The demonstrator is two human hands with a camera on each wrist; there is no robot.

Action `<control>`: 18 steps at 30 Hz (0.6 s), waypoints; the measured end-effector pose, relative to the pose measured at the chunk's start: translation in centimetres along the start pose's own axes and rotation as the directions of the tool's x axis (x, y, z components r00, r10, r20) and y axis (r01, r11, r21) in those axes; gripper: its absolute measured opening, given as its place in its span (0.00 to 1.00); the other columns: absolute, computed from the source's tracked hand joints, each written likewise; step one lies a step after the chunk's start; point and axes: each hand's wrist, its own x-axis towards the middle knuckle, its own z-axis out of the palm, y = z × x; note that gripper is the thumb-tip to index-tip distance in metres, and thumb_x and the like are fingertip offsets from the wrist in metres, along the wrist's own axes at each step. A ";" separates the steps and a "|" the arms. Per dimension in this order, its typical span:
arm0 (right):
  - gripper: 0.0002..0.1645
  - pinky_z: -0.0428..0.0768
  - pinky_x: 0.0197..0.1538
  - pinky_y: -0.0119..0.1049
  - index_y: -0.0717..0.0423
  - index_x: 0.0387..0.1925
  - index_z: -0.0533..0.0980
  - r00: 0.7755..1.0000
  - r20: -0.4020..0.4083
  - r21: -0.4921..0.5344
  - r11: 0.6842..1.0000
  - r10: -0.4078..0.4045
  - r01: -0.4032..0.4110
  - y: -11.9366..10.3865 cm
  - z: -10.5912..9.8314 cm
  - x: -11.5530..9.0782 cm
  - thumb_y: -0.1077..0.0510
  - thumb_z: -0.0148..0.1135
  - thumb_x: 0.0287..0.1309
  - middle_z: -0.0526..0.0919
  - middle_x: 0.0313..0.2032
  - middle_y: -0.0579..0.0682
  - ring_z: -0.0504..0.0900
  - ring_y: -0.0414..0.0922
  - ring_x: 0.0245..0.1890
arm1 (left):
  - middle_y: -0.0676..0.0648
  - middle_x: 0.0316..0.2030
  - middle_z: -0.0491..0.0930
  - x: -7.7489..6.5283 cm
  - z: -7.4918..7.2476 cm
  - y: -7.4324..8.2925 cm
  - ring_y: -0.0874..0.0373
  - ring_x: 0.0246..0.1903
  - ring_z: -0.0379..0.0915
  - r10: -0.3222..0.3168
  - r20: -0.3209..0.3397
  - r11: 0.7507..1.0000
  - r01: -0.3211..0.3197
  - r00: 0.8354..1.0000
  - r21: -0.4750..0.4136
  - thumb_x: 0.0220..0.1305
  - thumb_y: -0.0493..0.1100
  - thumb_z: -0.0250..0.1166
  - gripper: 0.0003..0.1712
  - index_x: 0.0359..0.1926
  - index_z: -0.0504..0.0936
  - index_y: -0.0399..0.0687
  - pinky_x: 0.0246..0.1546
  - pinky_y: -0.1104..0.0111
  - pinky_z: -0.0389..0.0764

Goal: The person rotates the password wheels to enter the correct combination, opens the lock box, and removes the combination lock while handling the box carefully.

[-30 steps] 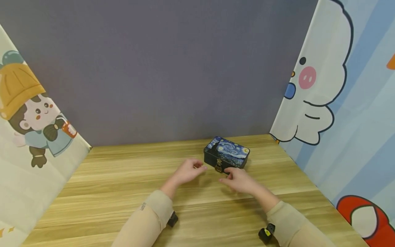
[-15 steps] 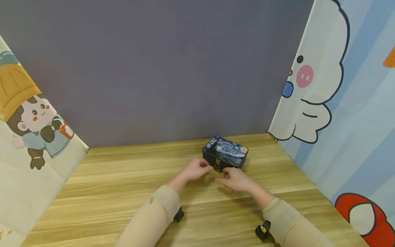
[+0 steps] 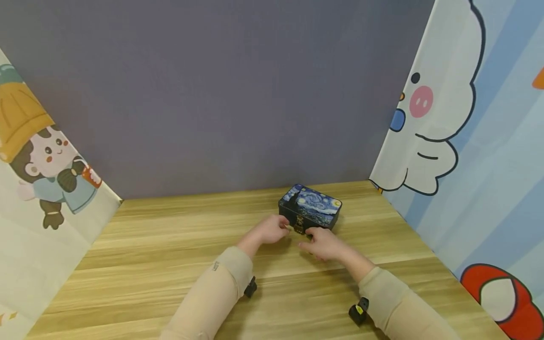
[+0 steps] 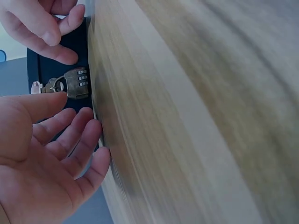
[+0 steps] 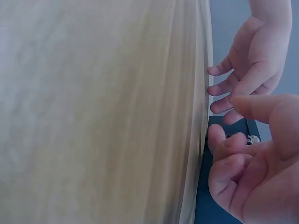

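Observation:
A rectangular box (image 3: 313, 206) with a swirling blue night-sky picture on its lid stands closed toward the back of the table. From the brass clasp on its dark front hangs a small combination padlock (image 4: 77, 85) with number dials. My left hand (image 3: 272, 230) is at the front left of the box; its fingers curve loosely, and the thumb tip is close beside the padlock. On the other side of the lock, my right hand (image 3: 325, 244) is at the box's front, its index finger reaching to the front wall. Neither hand visibly grips anything; exact contact is unclear.
The wood-grain table (image 3: 170, 264) extends around the box. Behind it rises a plain grey panel (image 3: 238, 94). Cartoon-printed cloths hang at the left (image 3: 55, 189) and right (image 3: 488, 198) sides.
My left hand has moved right, closer to the padlock and the box front. My right hand has stayed almost in place. The box has not visibly moved on the table.

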 end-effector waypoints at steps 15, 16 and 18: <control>0.35 0.77 0.28 0.38 0.76 0.64 0.68 0.998 -0.046 -0.111 0.994 -0.032 0.026 -0.1 0.3 0.8 0.58 0.64 0.61 0.79 0.27 0.50 0.78 0.42 0.16 | 0.38 0.49 0.84 1.3 0.6 0.3 0.48 0.51 0.81 0.021 0.072 0.993 -0.029 0.997 0.115 0.65 0.35 0.62 0.21 0.59 0.80 0.33 0.52 0.60 0.79; 0.35 0.77 0.28 0.38 0.76 0.64 0.69 0.998 -0.048 -0.113 0.993 -0.031 0.026 -0.1 0.3 0.9 0.59 0.64 0.61 0.79 0.27 0.50 0.78 0.42 0.17 | 0.38 0.50 0.84 1.4 0.6 0.4 0.48 0.51 0.80 0.022 0.073 0.993 -0.030 0.997 0.114 0.66 0.35 0.62 0.21 0.59 0.80 0.33 0.53 0.60 0.79; 0.35 0.77 0.28 0.38 0.76 0.64 0.69 0.998 -0.048 -0.117 0.993 -0.031 0.025 0.0 0.2 0.9 0.59 0.64 0.61 0.79 0.28 0.50 0.78 0.42 0.17 | 0.38 0.50 0.84 1.4 0.6 0.5 0.48 0.52 0.80 0.018 0.072 0.993 -0.026 0.997 0.111 0.65 0.35 0.62 0.21 0.58 0.80 0.33 0.53 0.60 0.79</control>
